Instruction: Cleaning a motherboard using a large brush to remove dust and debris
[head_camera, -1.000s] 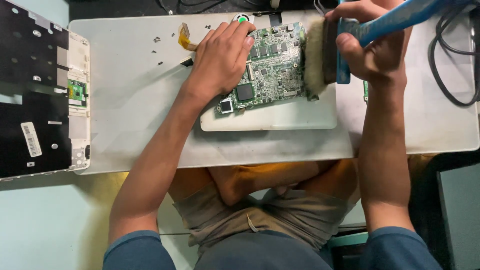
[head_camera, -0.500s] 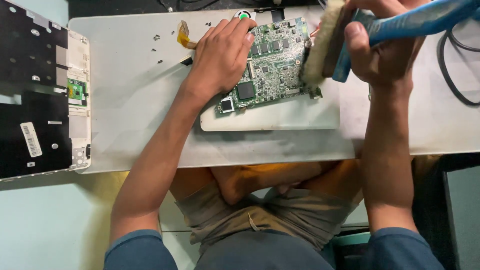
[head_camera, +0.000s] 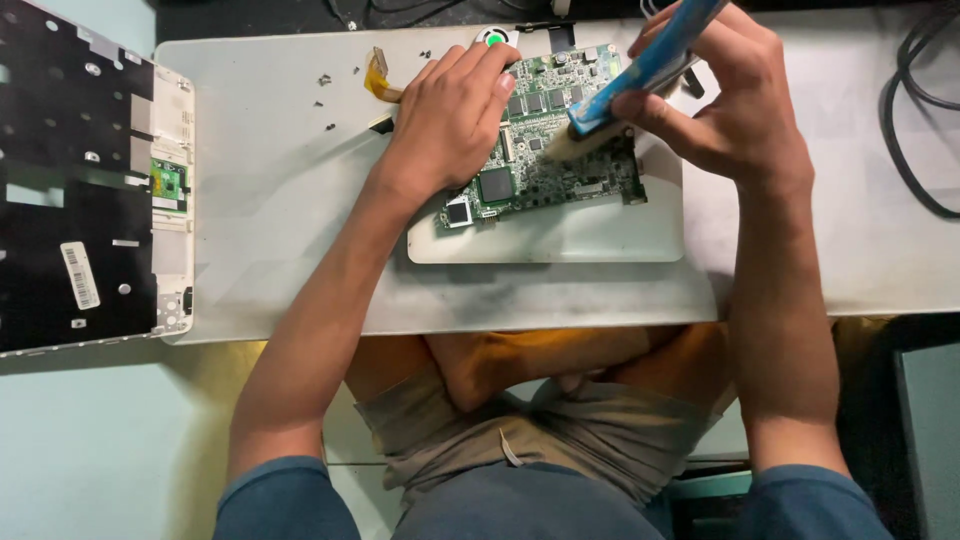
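A green circuit board (head_camera: 560, 170) lies on a white rounded plate (head_camera: 560, 235) on the pale table (head_camera: 280, 200). My left hand (head_camera: 450, 115) presses flat on the board's left part, fingers spread. My right hand (head_camera: 740, 105) grips a blue-handled brush (head_camera: 640, 75) whose pale bristles (head_camera: 575, 145) touch the middle of the board.
An opened laptop shell (head_camera: 90, 190), black inside with a white frame, lies at the table's left end. Small screws (head_camera: 325, 90) and an orange ribbon cable (head_camera: 380, 78) lie near the far edge. Black cables (head_camera: 915, 130) loop at the right. My knees are under the table.
My right hand has swung the brush from the board's right edge to its middle, bristles now pointing left and down. The left hand stays on the board.
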